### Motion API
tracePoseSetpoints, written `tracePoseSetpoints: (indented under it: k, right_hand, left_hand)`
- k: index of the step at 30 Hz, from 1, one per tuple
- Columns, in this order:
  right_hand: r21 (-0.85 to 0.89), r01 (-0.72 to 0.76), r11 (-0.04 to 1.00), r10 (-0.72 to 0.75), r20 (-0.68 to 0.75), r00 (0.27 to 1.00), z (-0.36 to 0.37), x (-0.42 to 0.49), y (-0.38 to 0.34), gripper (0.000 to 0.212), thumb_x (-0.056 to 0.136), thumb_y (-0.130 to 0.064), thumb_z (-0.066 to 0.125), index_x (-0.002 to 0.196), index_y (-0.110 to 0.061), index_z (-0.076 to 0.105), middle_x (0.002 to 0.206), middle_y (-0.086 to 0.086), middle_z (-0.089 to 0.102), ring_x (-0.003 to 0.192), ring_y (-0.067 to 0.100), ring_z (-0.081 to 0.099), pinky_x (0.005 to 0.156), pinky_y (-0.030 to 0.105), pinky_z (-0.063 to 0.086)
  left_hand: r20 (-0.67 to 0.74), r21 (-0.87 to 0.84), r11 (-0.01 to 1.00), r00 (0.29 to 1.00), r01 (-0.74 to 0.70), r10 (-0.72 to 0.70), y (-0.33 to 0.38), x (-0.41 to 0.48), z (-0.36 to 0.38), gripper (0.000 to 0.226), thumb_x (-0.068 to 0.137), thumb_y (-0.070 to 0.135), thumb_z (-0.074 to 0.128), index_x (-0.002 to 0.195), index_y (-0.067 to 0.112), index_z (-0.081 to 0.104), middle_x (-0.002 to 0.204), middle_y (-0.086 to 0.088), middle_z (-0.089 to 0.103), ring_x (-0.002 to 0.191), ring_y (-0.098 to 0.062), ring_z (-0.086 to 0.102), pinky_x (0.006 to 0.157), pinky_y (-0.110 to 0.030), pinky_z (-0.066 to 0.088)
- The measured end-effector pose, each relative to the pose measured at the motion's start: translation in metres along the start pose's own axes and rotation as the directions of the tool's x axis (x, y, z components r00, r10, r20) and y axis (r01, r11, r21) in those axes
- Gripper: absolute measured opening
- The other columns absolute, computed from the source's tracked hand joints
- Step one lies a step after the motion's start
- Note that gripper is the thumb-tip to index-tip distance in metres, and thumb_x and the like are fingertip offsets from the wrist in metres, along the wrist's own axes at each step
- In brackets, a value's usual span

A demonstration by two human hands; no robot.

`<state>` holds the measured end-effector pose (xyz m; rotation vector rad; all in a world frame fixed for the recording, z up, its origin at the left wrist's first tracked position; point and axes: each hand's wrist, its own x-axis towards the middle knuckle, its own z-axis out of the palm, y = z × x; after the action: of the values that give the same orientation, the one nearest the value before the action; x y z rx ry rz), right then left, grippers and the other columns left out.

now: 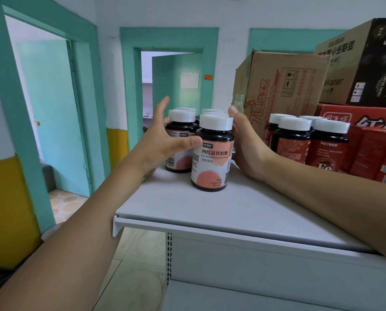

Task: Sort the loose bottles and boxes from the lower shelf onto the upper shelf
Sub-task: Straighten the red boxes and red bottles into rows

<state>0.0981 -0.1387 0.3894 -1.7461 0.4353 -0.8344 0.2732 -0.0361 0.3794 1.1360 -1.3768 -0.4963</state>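
Note:
Several dark bottles with white caps and pink-and-white labels stand in a cluster on the white upper shelf (210,212). The front bottle (213,153) is nearest me. My left hand (163,140) lies against the cluster's left side, fingers straight and spread, thumb touching the front bottle. My right hand (248,144) presses flat against the cluster's right side, its fingers hidden behind the bottles. A second group of dark bottles with red labels (308,142) stands further right on the same shelf.
Red boxes (371,142) are stacked at the shelf's right end, with brown cardboard cartons (284,86) behind and above them. The lower shelf (232,297) shows at the bottom. Green door frames and a tiled floor lie to the left.

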Motion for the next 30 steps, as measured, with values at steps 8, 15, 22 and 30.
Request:
tracePoseSetpoints:
  k: [8,15,22,30]
  right_hand:
    - [0.027,-0.003,1.000,0.003,-0.007,1.000,-0.003,0.006,0.005,0.082,0.066,-0.082,0.050,0.134,-0.038,0.057,0.138,-0.007,0.060,0.133,0.019,0.050,0.117,0.051,0.027]
    - [0.027,-0.004,1.000,0.005,-0.031,1.000,0.000,0.005,0.004,0.079,0.066,-0.080,0.051,0.132,-0.038,0.060,0.136,-0.006,0.062,0.132,0.020,0.051,0.117,0.050,0.028]
    - [-0.027,0.001,1.000,-0.004,-0.099,0.995,-0.003,0.003,-0.002,0.091,0.061,-0.085,0.049,0.136,-0.034,0.055,0.139,-0.006,0.059,0.133,0.020,0.049,0.116,0.054,0.027]
    - [-0.037,0.036,0.999,-0.035,0.017,0.999,-0.012,-0.017,-0.012,0.072,0.074,-0.063,0.055,0.138,-0.030,0.054,0.142,-0.008,0.056,0.135,0.015,0.046,0.115,0.053,0.031]
  left_hand:
    - [0.026,-0.041,0.999,0.999,0.028,-0.027,-0.002,0.002,0.000,0.156,0.026,0.067,0.092,0.154,0.040,0.007,0.148,-0.004,0.048,0.132,-0.019,0.052,0.115,-0.052,0.034]
    - [0.026,-0.063,0.997,0.999,0.032,-0.030,-0.007,0.005,-0.001,0.152,0.029,0.064,0.094,0.154,0.041,0.011,0.146,-0.002,0.050,0.130,-0.021,0.054,0.114,-0.053,0.036]
    - [0.001,-0.014,1.000,1.000,-0.009,0.009,-0.003,-0.001,0.000,0.147,0.030,0.068,0.092,0.152,0.041,0.014,0.154,-0.002,0.039,0.134,-0.021,0.050,0.114,-0.050,0.036]
    - [0.006,0.059,0.998,1.000,-0.027,0.027,0.001,-0.005,0.000,0.147,0.031,0.069,0.091,0.153,0.042,0.012,0.157,0.004,0.031,0.135,-0.015,0.048,0.114,-0.048,0.037]
